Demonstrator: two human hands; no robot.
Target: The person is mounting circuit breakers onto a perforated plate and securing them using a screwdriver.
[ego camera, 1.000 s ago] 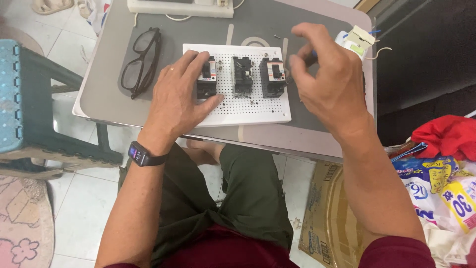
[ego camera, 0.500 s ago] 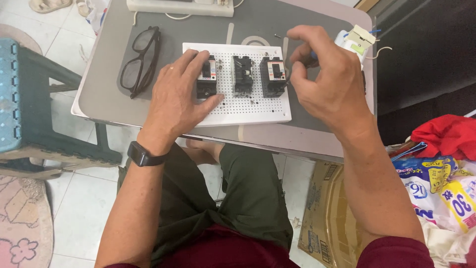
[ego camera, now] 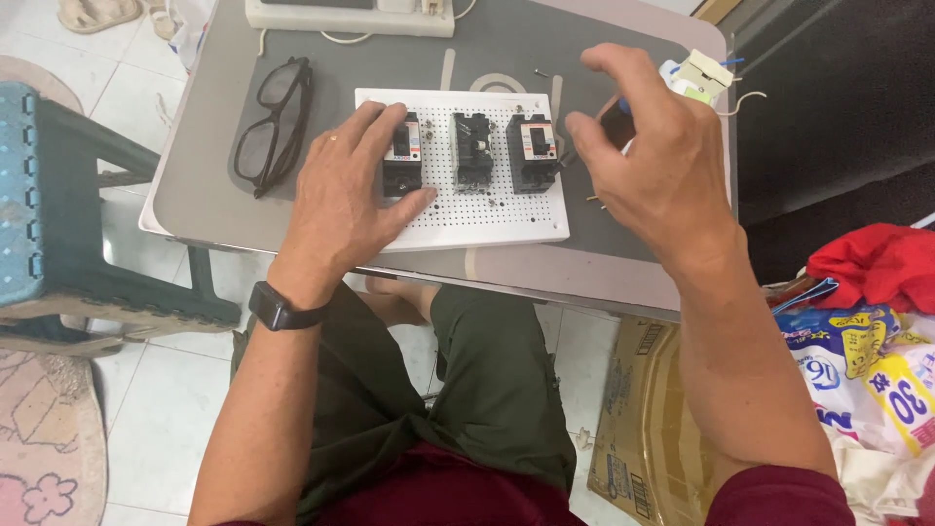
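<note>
A white perforated board (ego camera: 487,219) lies on the grey table (ego camera: 390,54) and carries three black circuit breakers. My left hand (ego camera: 341,200) rests flat on the board, fingers touching the left breaker (ego camera: 402,156). The middle breaker (ego camera: 472,148) stands untouched. My right hand (ego camera: 662,166) hovers just right of the right breaker (ego camera: 532,151), fingers curled around a small dark tool (ego camera: 617,122) that is mostly hidden. The tool's thin tip points at that breaker.
Black glasses (ego camera: 273,122) lie left of the board, and a white power strip (ego camera: 351,15) sits at the table's far edge. A small white part (ego camera: 696,73) is at the far right corner. A blue stool (ego camera: 39,195) stands left; a cardboard box (ego camera: 633,409) and colourful packages (ego camera: 867,360) right.
My right hand's fingers have shifted a little around the tool beside the right breaker. My left hand has stayed on the board.
</note>
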